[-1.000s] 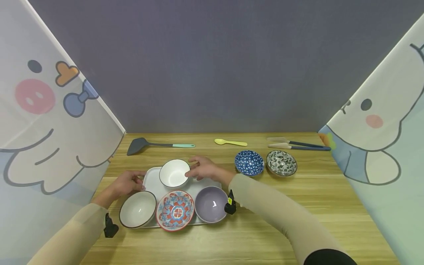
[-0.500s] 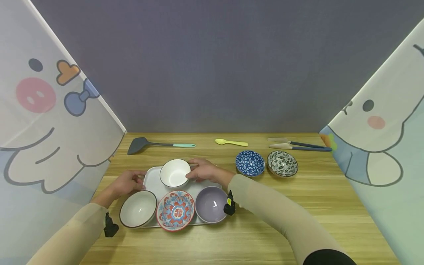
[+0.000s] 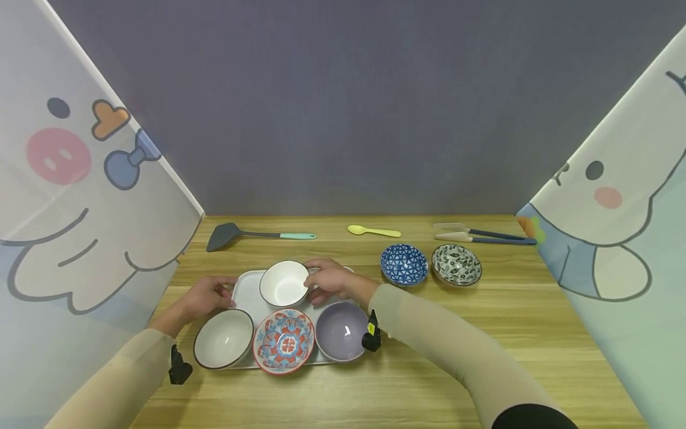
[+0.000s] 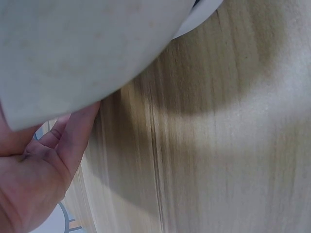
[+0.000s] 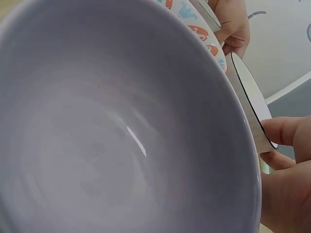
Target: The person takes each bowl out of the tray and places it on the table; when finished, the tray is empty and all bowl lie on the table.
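Note:
A small white bowl with a dark rim [image 3: 283, 283] stands over the back of the white tray [image 3: 248, 292]. My right hand [image 3: 331, 280] grips its right side, the thumb over the rim and fingers against the outside in the right wrist view. My left hand [image 3: 206, 296] holds the tray's left end; in the left wrist view a large white bowl [image 4: 92, 48] hides its fingertips. Along the tray's front sit that large white bowl, a red-and-blue patterned bowl [image 3: 284, 341] and a purple bowl [image 3: 341, 331], which fills much of the right wrist view.
A turner [image 3: 246, 233], a yellow spoon [image 3: 373, 230] and tongs [image 3: 485, 236] lie along the back of the wooden table [image 3: 429, 381]. A blue patterned bowl [image 3: 404, 264] and a black-and-white floral bowl [image 3: 457, 264] stand right of the tray. Printed panels flank the table.
My right hand's fingers have closed in on the small white bowl. The bowl has shifted slightly toward me and to the right. My left hand has stayed at the tray's end.

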{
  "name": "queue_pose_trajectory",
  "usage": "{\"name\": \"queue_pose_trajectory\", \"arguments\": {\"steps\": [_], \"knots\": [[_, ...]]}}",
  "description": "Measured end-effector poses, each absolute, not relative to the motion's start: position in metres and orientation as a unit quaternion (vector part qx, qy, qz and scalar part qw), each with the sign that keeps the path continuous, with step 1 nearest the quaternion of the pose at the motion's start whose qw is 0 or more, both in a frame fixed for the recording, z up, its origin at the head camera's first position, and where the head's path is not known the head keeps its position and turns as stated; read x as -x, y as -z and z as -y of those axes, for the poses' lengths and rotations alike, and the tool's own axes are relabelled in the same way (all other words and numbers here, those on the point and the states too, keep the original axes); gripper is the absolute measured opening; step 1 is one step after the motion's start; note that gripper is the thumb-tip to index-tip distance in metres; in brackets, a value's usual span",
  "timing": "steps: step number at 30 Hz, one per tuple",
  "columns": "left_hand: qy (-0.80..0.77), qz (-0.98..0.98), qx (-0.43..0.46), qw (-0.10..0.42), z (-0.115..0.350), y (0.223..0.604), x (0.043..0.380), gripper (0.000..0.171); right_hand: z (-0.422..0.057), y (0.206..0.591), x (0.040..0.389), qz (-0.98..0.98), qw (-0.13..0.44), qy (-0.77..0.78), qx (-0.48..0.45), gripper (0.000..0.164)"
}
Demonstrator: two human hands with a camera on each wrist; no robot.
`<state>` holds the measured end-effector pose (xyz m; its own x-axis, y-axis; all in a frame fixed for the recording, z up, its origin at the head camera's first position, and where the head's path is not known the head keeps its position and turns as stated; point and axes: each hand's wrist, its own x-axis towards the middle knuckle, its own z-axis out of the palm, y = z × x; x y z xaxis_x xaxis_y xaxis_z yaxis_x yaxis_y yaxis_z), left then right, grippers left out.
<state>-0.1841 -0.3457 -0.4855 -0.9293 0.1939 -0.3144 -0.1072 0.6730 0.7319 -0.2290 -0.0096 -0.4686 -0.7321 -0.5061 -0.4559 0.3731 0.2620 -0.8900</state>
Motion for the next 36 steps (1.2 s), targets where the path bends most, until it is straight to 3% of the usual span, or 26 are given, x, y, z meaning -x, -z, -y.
{"name": "queue_pose_trajectory", "arguments": {"steps": [19,36], "knots": [[-0.396,-0.899,-0.017,0.187,0.345,0.485,0.184,0.06,-0.006,0.465,0.225,-0.677,0.325,0.661,0.011,0.063],[-0.395,-0.9,-0.028,0.184,0.348,0.487,0.185,0.059,-0.077,0.406,0.226,-0.669,0.314,0.673,0.018,0.064]]}}
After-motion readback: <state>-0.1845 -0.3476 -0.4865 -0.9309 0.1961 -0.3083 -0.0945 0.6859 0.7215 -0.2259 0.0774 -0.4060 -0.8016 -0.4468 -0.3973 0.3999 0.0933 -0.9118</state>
